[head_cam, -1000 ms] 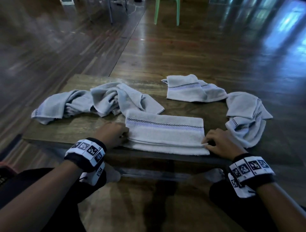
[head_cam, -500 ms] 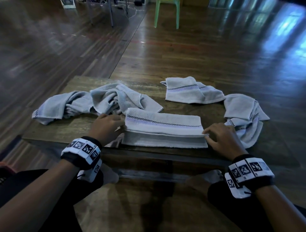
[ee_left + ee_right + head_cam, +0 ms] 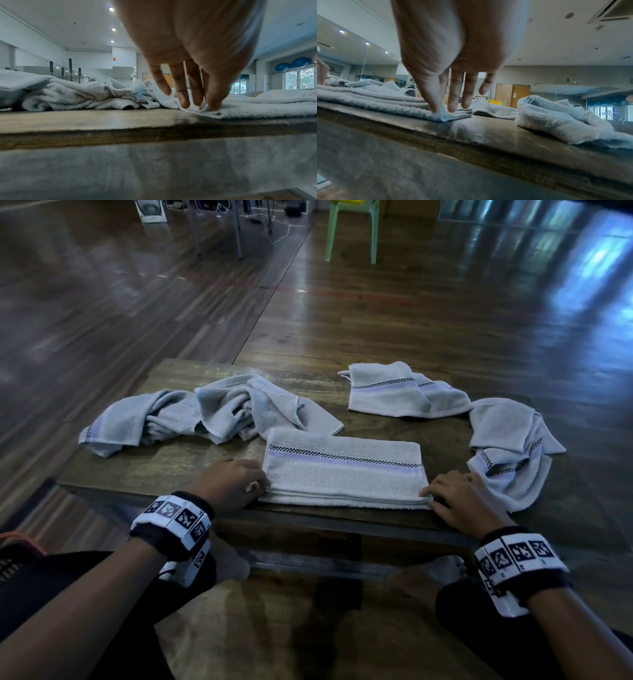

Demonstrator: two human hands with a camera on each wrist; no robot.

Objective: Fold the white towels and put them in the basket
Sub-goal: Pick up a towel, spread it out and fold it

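Note:
A folded white towel (image 3: 342,474) with a checked, purple-striped band lies at the near edge of the low wooden table (image 3: 154,470). My left hand (image 3: 257,486) pinches its near left corner between thumb and fingers, which the left wrist view shows close up on the left hand (image 3: 202,106) and the towel (image 3: 265,109). My right hand (image 3: 428,494) pinches the near right corner; in the right wrist view the right hand (image 3: 441,109) has thumb and forefinger on the towel (image 3: 368,102).
Crumpled towels (image 3: 212,412) lie left of centre. Another towel (image 3: 394,395) sits at the back right and one (image 3: 507,450) hangs over the right edge. A green chair (image 3: 352,231) stands far back. An orange-rimmed dark thing (image 3: 17,539) shows at my left knee.
Half a second ago both hands sat higher along the towel's ends; now they are back at its near corners. The towel's layers lie flatter and more even.

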